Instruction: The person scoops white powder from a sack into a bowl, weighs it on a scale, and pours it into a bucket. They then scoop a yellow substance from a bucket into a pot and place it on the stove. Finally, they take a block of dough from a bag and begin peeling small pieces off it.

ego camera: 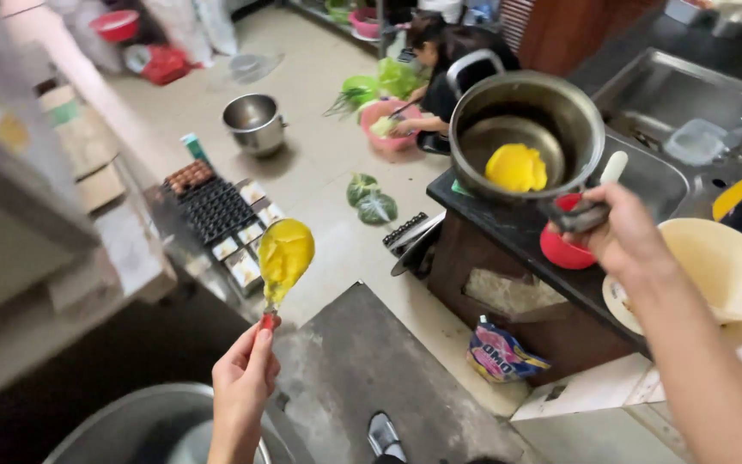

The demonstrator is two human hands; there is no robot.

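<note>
Nearest to the camera, the left hand (244, 382) is closed around the thin handle of a spatula (282, 258) and holds it upright; the blade of the spatula is fully covered with a thick yellow paste. Below this hand is the rim of a large metal bowl (122, 412) at the bottom edge, and beside it a grey floor mat (371, 369). On the right, the right hand (620, 232) is closed on the dark handle of a metal pot (526, 133) and holds it tilted, so that the inside faces the camera; a lump of the same yellow paste (515, 167) sits on the bottom of the pot. The pot is above a dark counter (508, 228), where a small red bowl (564, 249) stands under the hand and a cream bowl (723, 266) lies near the forearm. Behind is a steel sink (672, 103). Farther away, on the floor, there are dark egg trays (212, 206), another steel bowl (255, 122) and a person (440, 64) sitting low with green vegetables in a pink basin (388, 129).
</note>
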